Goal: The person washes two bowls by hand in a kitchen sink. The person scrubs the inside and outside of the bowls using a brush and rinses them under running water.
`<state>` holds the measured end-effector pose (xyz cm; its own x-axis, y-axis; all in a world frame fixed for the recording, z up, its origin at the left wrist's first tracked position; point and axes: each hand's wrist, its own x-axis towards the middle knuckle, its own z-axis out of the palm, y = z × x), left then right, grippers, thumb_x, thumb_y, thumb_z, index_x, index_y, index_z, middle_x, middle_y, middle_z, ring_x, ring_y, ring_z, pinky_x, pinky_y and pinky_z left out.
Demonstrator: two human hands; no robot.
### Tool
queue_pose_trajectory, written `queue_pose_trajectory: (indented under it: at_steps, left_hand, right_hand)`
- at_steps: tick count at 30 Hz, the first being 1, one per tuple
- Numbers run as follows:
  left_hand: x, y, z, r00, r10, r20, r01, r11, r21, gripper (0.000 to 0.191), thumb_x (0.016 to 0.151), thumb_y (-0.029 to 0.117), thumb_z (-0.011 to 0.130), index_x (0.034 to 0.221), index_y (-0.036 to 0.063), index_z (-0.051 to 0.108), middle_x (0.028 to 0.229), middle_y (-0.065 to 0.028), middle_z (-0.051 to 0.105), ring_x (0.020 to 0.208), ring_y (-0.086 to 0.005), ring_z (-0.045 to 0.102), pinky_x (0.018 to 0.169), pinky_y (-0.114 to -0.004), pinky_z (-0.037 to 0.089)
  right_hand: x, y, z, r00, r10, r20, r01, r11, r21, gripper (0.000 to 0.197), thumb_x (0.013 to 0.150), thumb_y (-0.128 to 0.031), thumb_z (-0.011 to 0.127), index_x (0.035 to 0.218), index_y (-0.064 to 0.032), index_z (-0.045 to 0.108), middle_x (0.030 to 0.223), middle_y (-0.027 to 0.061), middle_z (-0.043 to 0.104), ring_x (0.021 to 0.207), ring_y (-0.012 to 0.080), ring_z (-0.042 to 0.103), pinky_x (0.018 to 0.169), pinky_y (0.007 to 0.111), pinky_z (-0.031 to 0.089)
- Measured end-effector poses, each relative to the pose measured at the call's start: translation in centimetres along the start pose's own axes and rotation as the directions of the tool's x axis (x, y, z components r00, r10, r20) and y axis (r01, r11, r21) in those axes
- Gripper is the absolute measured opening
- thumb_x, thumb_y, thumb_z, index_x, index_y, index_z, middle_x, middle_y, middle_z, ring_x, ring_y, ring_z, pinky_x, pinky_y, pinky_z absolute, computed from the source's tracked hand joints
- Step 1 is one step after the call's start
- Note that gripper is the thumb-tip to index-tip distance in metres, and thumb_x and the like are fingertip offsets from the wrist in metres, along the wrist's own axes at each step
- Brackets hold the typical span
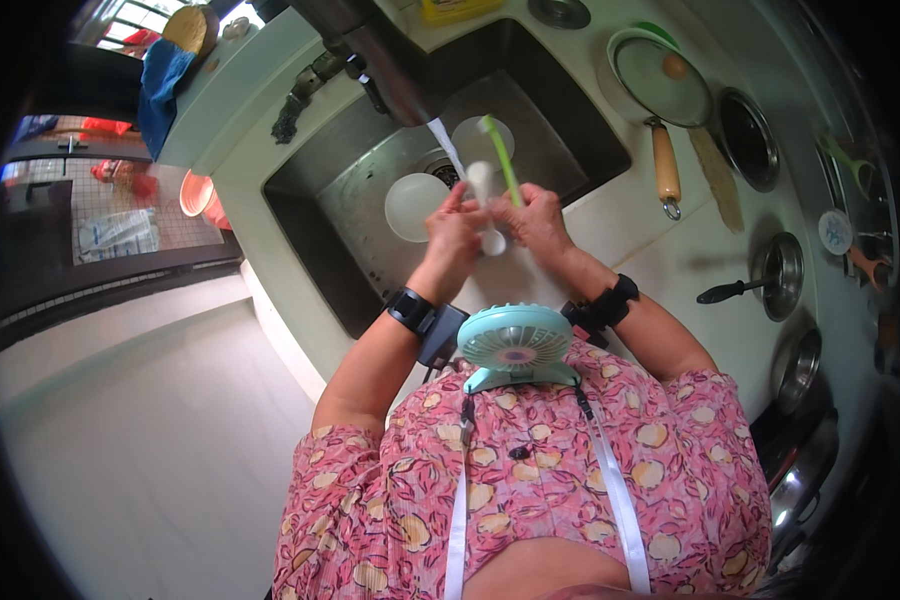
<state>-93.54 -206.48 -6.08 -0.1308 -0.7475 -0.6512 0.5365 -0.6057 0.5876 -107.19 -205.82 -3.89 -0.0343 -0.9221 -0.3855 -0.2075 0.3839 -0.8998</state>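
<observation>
Over the sink (345,187), my left hand (451,232) pinches a white spoon-like piece (481,178) with rounded ends above and below the fingers; whether it is one piece or two I cannot tell. Close beside it, my right hand (536,221) grips a green-handled toothbrush (504,154), its bristle head pointing away from me. A stream of water (446,141) runs from the dark faucet (390,82) down near my left fingertips. Two pale round dishes lie in the sink: a near-left dish (412,208) and a far dish (465,139), partly behind the toothbrush.
On the right counter stand a lidded pot (660,82) with a wooden handle, a round dark lid (750,139) and a black-handled metal pan (784,277). A turquoise fan (516,341) hangs at my chest. Blue cloth (161,90) drapes at the left ledge.
</observation>
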Motion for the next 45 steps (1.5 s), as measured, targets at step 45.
queue_pose_trajectory:
  at_steps: [45]
  left_hand:
    - [4.7,2.2,-6.8,0.981,0.151,-0.124,-0.133,0.982,0.137,0.028,0.081,0.002,0.048,0.103,-0.0149,0.048,0.103,-0.0244,0.052,0.086,-0.0377,0.059,0.063,-0.048,0.056]
  right_hand:
    - [-1.4,-1.4,-1.8,0.897,-0.201,0.395,0.441,0.49,-0.752,0.04,0.079,-0.005,0.045,0.119,0.0,0.047,0.083,0.0183,0.056,0.073,0.033,0.058,0.065,0.041,0.048]
